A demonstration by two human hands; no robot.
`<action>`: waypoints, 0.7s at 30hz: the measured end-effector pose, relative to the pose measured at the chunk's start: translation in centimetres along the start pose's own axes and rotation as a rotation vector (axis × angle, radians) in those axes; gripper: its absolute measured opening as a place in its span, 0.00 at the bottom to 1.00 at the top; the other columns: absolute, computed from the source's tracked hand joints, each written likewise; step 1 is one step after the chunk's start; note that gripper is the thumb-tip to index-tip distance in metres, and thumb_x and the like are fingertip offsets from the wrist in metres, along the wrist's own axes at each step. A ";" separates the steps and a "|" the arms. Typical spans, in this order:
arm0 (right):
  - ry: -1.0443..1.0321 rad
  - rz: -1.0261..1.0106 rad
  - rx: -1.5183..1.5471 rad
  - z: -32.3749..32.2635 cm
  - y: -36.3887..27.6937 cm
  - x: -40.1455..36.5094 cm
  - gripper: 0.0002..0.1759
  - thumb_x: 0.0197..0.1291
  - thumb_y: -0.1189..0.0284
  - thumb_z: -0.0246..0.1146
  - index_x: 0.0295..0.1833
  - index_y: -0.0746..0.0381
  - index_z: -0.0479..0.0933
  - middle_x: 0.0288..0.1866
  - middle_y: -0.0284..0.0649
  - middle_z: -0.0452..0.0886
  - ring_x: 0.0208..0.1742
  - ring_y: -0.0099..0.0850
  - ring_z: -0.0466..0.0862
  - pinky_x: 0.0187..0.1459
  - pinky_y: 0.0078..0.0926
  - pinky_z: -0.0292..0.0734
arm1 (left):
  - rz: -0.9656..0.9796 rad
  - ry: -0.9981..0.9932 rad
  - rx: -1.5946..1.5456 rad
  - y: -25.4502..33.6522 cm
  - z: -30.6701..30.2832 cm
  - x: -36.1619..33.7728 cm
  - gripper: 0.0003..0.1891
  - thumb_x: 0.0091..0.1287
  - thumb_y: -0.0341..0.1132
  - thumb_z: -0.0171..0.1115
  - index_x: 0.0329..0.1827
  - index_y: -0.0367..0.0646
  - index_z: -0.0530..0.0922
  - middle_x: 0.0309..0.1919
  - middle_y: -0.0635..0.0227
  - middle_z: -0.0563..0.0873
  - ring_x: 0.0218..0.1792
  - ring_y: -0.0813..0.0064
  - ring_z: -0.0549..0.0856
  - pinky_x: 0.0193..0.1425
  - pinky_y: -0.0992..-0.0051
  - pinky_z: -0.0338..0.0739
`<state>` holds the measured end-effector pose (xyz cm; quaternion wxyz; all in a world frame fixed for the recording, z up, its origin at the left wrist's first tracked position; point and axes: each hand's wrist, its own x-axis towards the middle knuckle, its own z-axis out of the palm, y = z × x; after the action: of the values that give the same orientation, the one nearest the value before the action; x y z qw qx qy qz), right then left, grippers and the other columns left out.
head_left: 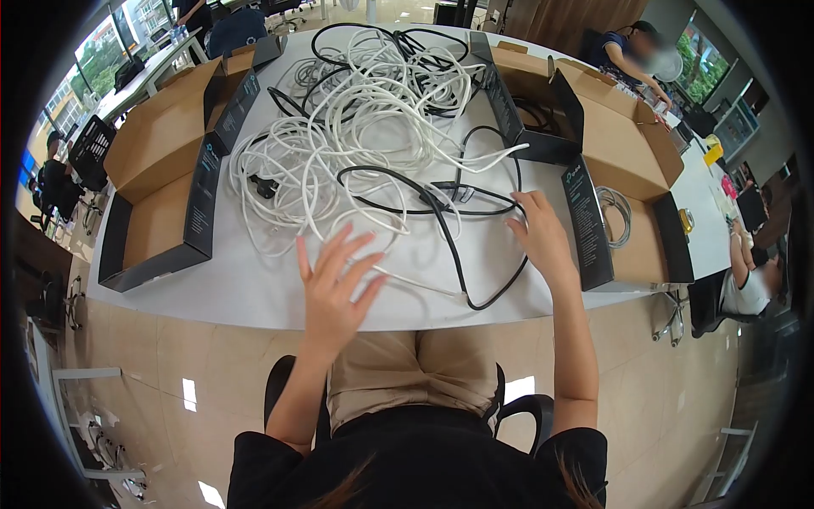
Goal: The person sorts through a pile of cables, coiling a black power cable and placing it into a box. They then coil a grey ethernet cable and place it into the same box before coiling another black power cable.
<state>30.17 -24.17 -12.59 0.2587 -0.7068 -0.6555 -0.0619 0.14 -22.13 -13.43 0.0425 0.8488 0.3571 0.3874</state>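
Note:
A tangle of white cables (356, 127) mixed with black cables (449, 237) covers the white table (254, 288). My left hand (335, 284) hovers over the table's near edge with fingers spread, just short of the white strands, holding nothing. My right hand (538, 233) rests on the table with its fingertips on a loop of black cable near the right-hand box.
Open cardboard boxes stand on both sides: one at the left (161, 178), and another at the right (627, 170) with a coiled cable inside. Other people sit at the far right (746, 280) and back (632, 55). Below me are my chair and a tiled floor.

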 end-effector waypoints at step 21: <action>0.165 -0.119 0.387 -7.3 -3.2 -2.6 0.10 0.51 0.86 0.54 0.38 0.67 0.76 0.23 0.39 0.70 0.24 0.27 0.73 0.27 0.20 0.67 | -0.555 0.038 -1.289 3.4 1.8 0.2 0.12 0.73 0.35 0.40 0.49 0.37 0.69 0.26 0.65 0.80 0.28 0.80 0.80 0.34 0.82 0.74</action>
<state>28.63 -29.68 -6.56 0.4383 -0.5964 -0.6724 -0.0077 3.37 -24.18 -13.36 0.6283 0.5250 0.2604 0.5117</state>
